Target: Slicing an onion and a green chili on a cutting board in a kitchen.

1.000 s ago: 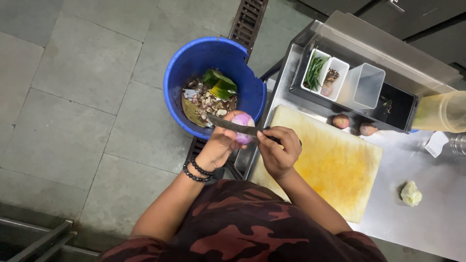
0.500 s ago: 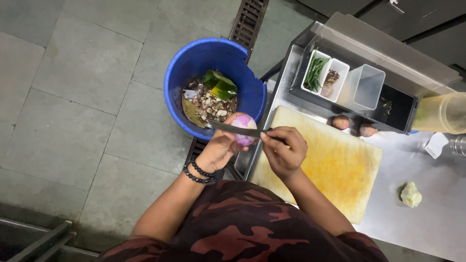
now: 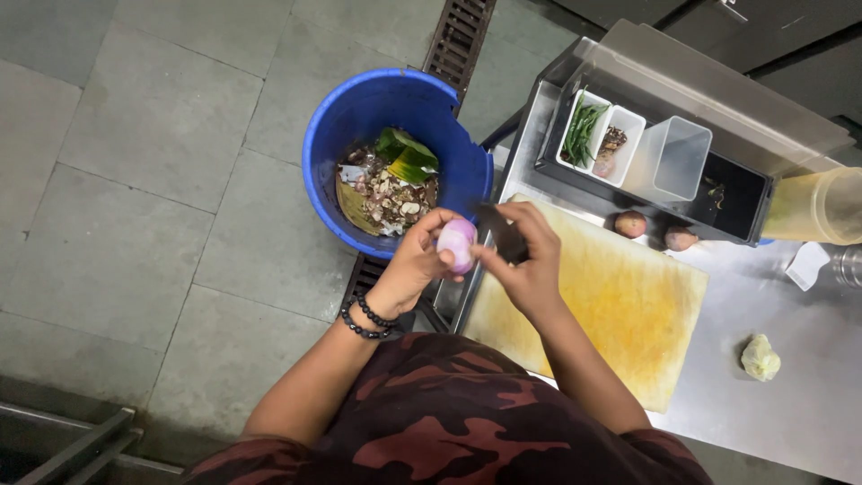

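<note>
My left hand (image 3: 415, 260) holds a peeled pinkish onion (image 3: 457, 243) just above the near rim of a blue waste bucket (image 3: 359, 108). A black bead bracelet (image 3: 364, 321) sits on that wrist. My right hand (image 3: 528, 260) is closed on a dark knife (image 3: 503, 232), its blade right beside the onion. Both hands hover at the left edge of a yellow cutting board (image 3: 611, 305). The bucket holds peels and green leaf scraps (image 3: 395, 180).
Two unpeeled onions (image 3: 653, 230) lie at the board's far edge on the steel counter (image 3: 808, 413). Behind them stand a tray of green chillies (image 3: 584, 130), an empty clear tub (image 3: 672, 160), and a yellowish container (image 3: 822, 205). A crumpled pale lump (image 3: 760, 356) lies right. A floor drain grate (image 3: 458, 36) runs past the bucket.
The knife lay flat across the onion with its blade pointing left; now it is turned and drawn back to the right of the onion. Both hands shifted slightly toward the board.
</note>
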